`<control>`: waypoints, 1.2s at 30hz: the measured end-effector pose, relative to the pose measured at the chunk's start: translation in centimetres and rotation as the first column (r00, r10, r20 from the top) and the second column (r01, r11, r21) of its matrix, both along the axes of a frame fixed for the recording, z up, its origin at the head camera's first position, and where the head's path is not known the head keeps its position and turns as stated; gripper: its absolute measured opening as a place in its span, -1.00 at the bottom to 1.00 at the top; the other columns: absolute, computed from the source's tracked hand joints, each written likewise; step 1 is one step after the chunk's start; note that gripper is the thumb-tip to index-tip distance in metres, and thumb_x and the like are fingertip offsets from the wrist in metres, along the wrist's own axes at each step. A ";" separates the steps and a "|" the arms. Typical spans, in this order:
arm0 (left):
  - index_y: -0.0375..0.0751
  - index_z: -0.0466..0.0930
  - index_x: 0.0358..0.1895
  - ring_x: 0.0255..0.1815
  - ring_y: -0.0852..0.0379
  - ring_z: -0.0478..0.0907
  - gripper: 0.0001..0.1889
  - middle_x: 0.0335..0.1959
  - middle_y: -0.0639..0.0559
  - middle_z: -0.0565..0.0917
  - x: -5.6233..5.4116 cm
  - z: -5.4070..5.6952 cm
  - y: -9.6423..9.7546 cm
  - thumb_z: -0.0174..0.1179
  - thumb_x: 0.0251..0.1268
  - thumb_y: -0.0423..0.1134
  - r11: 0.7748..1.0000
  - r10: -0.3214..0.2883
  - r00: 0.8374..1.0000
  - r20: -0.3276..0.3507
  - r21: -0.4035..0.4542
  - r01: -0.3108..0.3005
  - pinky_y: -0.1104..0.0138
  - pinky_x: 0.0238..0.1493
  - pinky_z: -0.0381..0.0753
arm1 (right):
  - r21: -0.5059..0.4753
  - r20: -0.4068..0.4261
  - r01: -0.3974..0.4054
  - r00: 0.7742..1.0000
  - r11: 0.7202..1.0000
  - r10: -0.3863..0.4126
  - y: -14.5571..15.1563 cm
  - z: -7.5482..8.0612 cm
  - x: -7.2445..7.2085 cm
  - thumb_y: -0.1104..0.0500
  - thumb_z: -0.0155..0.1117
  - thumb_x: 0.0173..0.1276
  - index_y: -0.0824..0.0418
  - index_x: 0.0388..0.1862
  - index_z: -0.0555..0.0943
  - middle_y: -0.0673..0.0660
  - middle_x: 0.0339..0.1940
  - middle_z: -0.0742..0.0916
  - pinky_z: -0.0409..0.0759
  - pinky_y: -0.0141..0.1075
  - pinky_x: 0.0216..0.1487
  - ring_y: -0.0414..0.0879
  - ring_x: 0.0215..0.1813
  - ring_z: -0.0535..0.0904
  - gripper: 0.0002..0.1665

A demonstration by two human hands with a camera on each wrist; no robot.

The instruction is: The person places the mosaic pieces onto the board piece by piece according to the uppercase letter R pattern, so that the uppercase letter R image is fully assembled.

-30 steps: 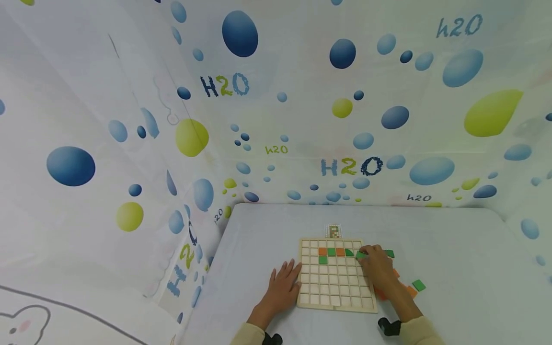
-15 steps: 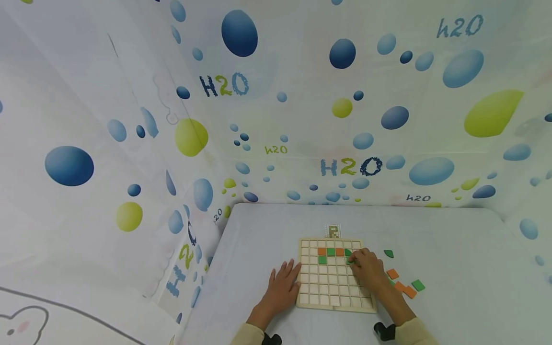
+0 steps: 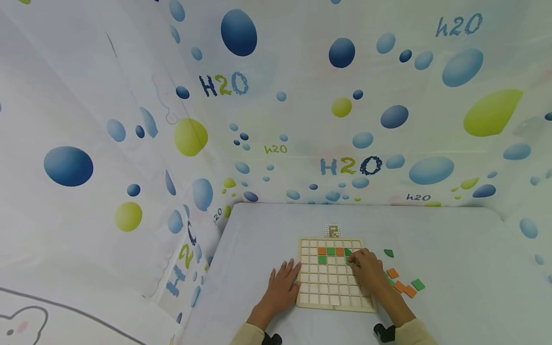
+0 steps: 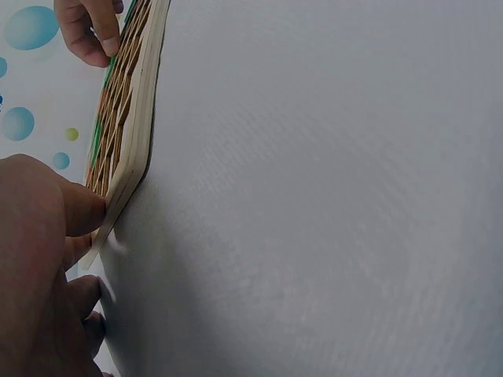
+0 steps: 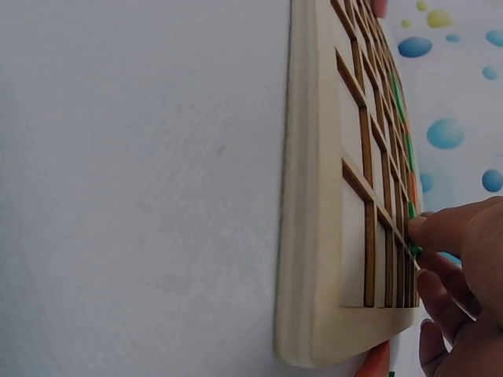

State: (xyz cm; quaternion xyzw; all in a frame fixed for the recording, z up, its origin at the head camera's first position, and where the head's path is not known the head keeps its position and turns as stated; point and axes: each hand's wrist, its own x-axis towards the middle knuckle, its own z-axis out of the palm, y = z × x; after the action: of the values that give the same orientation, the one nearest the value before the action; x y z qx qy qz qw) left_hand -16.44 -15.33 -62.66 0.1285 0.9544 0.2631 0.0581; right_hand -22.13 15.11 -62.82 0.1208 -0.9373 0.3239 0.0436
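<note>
A wooden grid board (image 3: pixel 336 308) lies on the table. Its second row holds an orange tile (image 3: pixel 322 251), a green tile (image 3: pixel 331 251), another orange tile (image 3: pixel 339 251) and a green piece with a curved side (image 3: pixel 348 252). One row lower sits another green tile (image 3: pixel 322 259). My left hand (image 3: pixel 282 288) rests with spread fingers against the board's left edge; the left wrist view shows its thumb (image 4: pixel 82 210) at the rim. On the right, my right hand (image 3: pixel 368 269) pinches a small green piece (image 5: pixel 415 250) at a cell just below the curved one, its fingers partly covering it.
A small pattern card (image 3: pixel 333 231) lies behind the board. Right of the board are several loose tiles, among them a curved green piece (image 3: pixel 389 253), an orange tile (image 3: pixel 392 273) and a green tile (image 3: pixel 418 285). A patterned curtain (image 3: pixel 297 120) rises behind the table.
My right hand has carried the green piece left from the board's right edge to a cell below the curved green piece, then stayed there. The left hand keeps its place.
</note>
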 end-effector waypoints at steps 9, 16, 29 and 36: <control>-0.05 0.26 0.66 0.71 -0.27 0.11 -0.42 0.68 -0.16 0.24 0.0 0.1 0.0 -0.01 0.68 -0.11 1.000 0.004 1.000 -0.002 -0.012 -0.005 -0.34 0.60 -0.01 | 0.007 -0.017 0.017 1.000 1.000 -0.017 0.1 -0.2 0.0 0.27 0.39 0.47 0.17 -0.10 0.73 0.20 0.04 0.71 0.55 0.24 0.04 0.19 0.04 0.61 -0.91; -0.05 0.26 0.66 0.71 -0.26 0.11 -0.42 0.68 -0.16 0.25 0.0 0.1 0.1 -0.01 0.67 -0.10 1.000 0.006 1.000 -0.002 -0.019 -0.006 -0.34 0.61 -0.01 | 0.004 -0.042 0.020 0.999 1.000 -0.020 0.4 -0.3 0.3 0.29 0.42 0.42 0.17 -0.14 0.76 0.22 0.00 0.71 0.56 0.25 -0.02 0.21 0.02 0.63 -0.92; -0.06 0.25 0.67 0.71 -0.28 0.10 -0.41 0.69 -0.18 0.24 0.0 0.0 0.3 -0.02 0.67 -0.11 1.000 0.006 1.000 0.009 -0.015 -0.006 -0.35 0.60 -0.03 | 0.073 0.058 0.134 0.989 0.988 -0.138 6.0 0.2 3.4 0.16 0.48 0.38 0.30 0.10 0.69 0.35 0.08 0.68 0.56 0.29 -0.05 0.35 0.14 0.61 -0.62; -0.08 0.27 0.65 0.70 -0.29 0.12 -0.42 0.67 -0.19 0.26 0.2 0.5 0.3 -0.01 0.67 -0.13 1.000 0.010 1.000 0.001 -0.015 -0.010 -0.35 0.60 -0.01 | 0.138 0.120 0.189 0.971 0.972 -0.205 10.5 0.8 5.0 0.04 0.48 0.39 0.32 0.14 0.66 0.52 0.12 0.63 0.55 0.21 -0.22 0.38 0.05 0.59 -0.52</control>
State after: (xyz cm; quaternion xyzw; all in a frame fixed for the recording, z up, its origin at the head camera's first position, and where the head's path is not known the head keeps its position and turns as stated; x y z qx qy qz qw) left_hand -16.25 -15.02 -62.14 0.1232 0.9570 0.2563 0.0581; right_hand -17.09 25.58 -62.00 0.0076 -0.9639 0.2659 0.0052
